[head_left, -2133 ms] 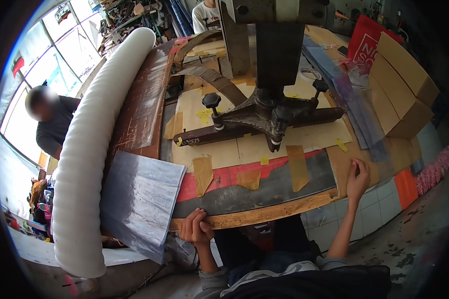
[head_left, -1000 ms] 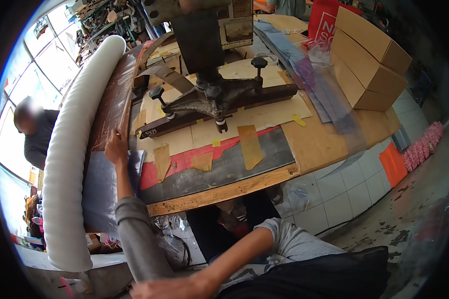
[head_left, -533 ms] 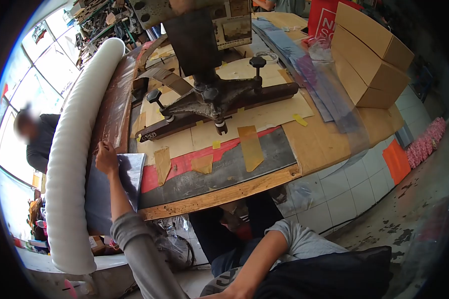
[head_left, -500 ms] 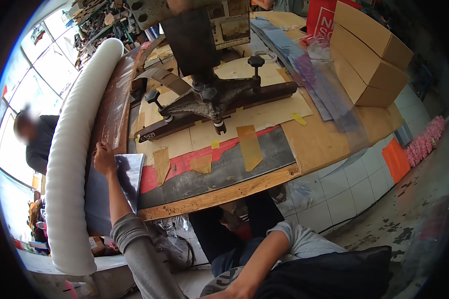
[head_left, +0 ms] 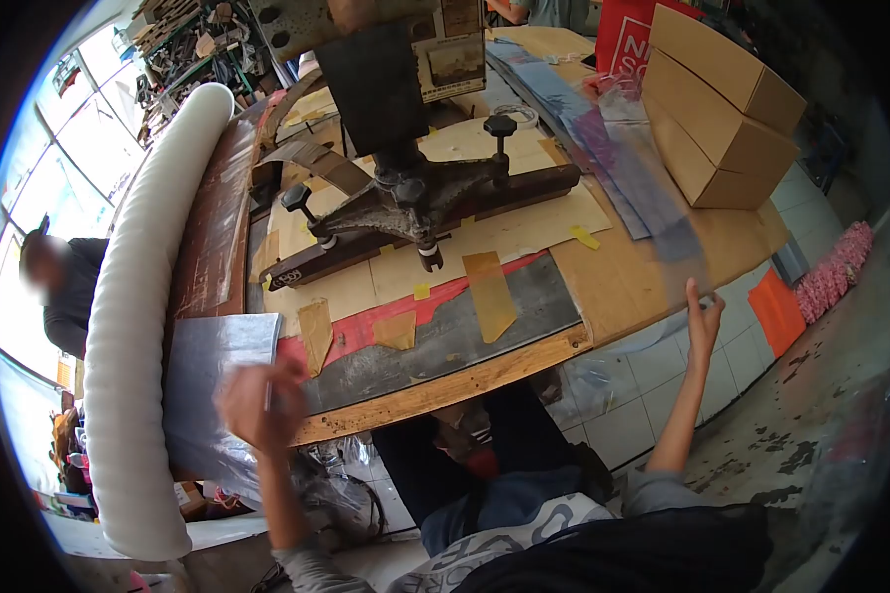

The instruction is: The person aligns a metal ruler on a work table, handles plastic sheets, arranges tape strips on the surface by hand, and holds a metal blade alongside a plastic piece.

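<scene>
My left hand [head_left: 262,403] is smeared by motion over the right edge of a shiny dark sheet [head_left: 222,346] at the left of the table; its fingers cannot be made out. At the table's right edge, my right hand [head_left: 703,318] has its fingers at the end of a clear plastic sheet [head_left: 674,242], which they appear to pinch. That sheet lies over long blue-grey strips [head_left: 603,163]. Between my hands stands a dark metal press head [head_left: 405,188] with black knobs and a long bar, above a pale taped board [head_left: 366,282].
A white foam roll [head_left: 133,326] runs along the left side. Cardboard boxes [head_left: 727,109] and a red bag [head_left: 623,44] stand at the back right. A wooden edge strip [head_left: 445,387] borders the table near me. A person [head_left: 74,287] is beyond the roll.
My right hand has come from my lap to the plastic sheet at the right edge. My left hand has moved down and right from the dark sheet's far edge.
</scene>
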Demonstrator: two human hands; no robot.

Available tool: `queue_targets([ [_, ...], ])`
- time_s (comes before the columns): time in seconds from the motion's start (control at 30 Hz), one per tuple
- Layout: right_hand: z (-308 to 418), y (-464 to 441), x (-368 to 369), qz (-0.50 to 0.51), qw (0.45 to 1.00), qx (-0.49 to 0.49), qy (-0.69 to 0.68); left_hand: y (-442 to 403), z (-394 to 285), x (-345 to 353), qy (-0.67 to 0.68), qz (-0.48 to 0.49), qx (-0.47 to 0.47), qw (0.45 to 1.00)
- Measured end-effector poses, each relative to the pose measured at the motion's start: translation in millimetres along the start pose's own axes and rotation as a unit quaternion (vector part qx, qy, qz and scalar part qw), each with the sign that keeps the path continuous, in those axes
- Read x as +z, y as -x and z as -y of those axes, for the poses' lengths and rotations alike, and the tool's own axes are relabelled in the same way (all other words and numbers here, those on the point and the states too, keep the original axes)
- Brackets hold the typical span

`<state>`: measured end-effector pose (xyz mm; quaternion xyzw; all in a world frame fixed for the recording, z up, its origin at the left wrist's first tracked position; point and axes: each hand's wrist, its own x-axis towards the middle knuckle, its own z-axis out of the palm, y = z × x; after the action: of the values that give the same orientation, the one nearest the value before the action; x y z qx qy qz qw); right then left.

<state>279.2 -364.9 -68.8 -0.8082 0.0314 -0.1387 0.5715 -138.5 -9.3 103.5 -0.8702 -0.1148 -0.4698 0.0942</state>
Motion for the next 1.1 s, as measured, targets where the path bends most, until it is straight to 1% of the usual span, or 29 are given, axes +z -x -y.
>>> queue_targets([
  [0.03, 10, 11, -11, 0.071, 0.997, 0.03, 0.02, 4, -31, 5, 0.09, 0.034, 0.006, 0.995],
  [0.07, 26, 26, -23, 0.141, 0.987, 0.059, 0.04, 15, -53, 17, 0.147, 0.035, 0.034, 0.988],
  [0.1, 38, 43, -35, 0.203, 0.977, 0.056, -0.019, 21, -78, 28, 0.251, 0.064, 0.032, 0.965],
  [0.13, 49, 61, -46, 0.264, 0.96, 0.053, -0.079, 17, -102, 35, 0.351, 0.155, 0.006, 0.924],
  [0.17, 60, 81, -56, 0.29, 0.945, 0.093, -0.119, 16, -125, 44, 0.429, 0.268, -0.048, 0.861],
  [0.2, 62, 99, -66, 0.314, 0.926, 0.134, -0.159, 20, -148, 59, 0.506, 0.321, -0.118, 0.792],
  [0.23, 50, 110, -76, 0.39, 0.889, 0.13, -0.202, 27, -168, 77, 0.575, 0.368, -0.185, 0.707],
  [0.27, 37, 119, -85, 0.462, 0.844, 0.124, -0.242, 38, -182, 98, 0.616, 0.399, -0.206, 0.647],
  [0.3, 22, 122, -98, 0.535, 0.801, 0.138, -0.229, 48, -196, 117, 0.654, 0.428, -0.226, 0.581],
  [0.33, 12, 118, -110, 0.604, 0.753, 0.15, -0.214, 52, -210, 132, 0.697, 0.422, -0.273, 0.512],
  [0.4, 8, 107, -126, 0.719, 0.686, 0.026, -0.11, 53, -236, 157, 0.761, 0.404, -0.36, 0.358],
  [0.43, 7, 102, -133, 0.766, 0.64, -0.035, -0.055, 49, -249, 171, 0.777, 0.37, -0.392, 0.327],
  [0.47, 1, 98, -134, 0.804, 0.595, 0.006, -0.019, 40, -259, 186, 0.788, 0.335, -0.424, 0.294],
  [0.5, -12, 99, -135, 0.814, 0.58, 0.004, 0.028, 28, -262, 194, 0.797, 0.299, -0.455, 0.261],
  [0.57, -43, 102, -138, 0.829, 0.545, 0.0, 0.125, 0, -263, 198, 0.761, 0.328, -0.466, 0.31],
  [0.6, -52, 97, -140, 0.809, 0.56, -0.033, 0.175, -10, -264, 198, 0.743, 0.34, -0.469, 0.335],
  [0.67, -62, 85, -146, 0.759, 0.582, -0.097, 0.275, 0, -269, 195, 0.761, 0.33, -0.419, 0.369],
  [0.7, -47, 78, -143, 0.699, 0.679, -0.105, 0.197, 5, -270, 184, 0.767, 0.326, -0.397, 0.384],
  [0.73, -30, 68, -137, 0.626, 0.763, -0.113, 0.116, 12, -270, 166, 0.777, 0.299, -0.38, 0.403],
  [0.77, -10, 67, -129, 0.569, 0.818, 0.037, -0.078, 23, -264, 150, 0.776, 0.329, -0.346, 0.412],
  [0.8, 12, 70, -117, 0.476, 0.818, 0.183, -0.267, 37, -259, 138, 0.773, 0.358, -0.31, 0.422],
  [0.83, 34, 69, -108, 0.485, 0.786, 0.203, -0.326, 55, -260, 131, 0.753, 0.369, -0.267, 0.475],
  [0.87, 54, 69, -98, 0.494, 0.748, 0.224, -0.383, 64, -253, 120, 0.695, 0.436, -0.228, 0.523],
  [0.9, 68, 78, -91, 0.505, 0.746, 0.215, -0.376, 78, -251, 115, 0.662, 0.477, -0.199, 0.543],
  [0.93, 82, 87, -84, 0.517, 0.744, 0.207, -0.37, 97, -249, 117, 0.658, 0.506, -0.191, 0.523],
  [0.97, 93, 100, -78, 0.53, 0.776, 0.166, -0.3, 109, -245, 119, 0.653, 0.535, -0.183, 0.504],
  [1.0, 98, 111, -71, 0.54, 0.801, 0.122, -0.228, 110, -240, 116, 0.706, 0.465, -0.211, 0.492],
  [1.07, 95, 137, -69, 0.675, 0.674, 0.116, -0.278, 107, -228, 112, 0.791, 0.309, -0.26, 0.459],
  [1.1, 93, 152, -63, 0.721, 0.652, 0.047, -0.228, 94, -215, 113, 0.868, 0.278, -0.317, 0.264],
])
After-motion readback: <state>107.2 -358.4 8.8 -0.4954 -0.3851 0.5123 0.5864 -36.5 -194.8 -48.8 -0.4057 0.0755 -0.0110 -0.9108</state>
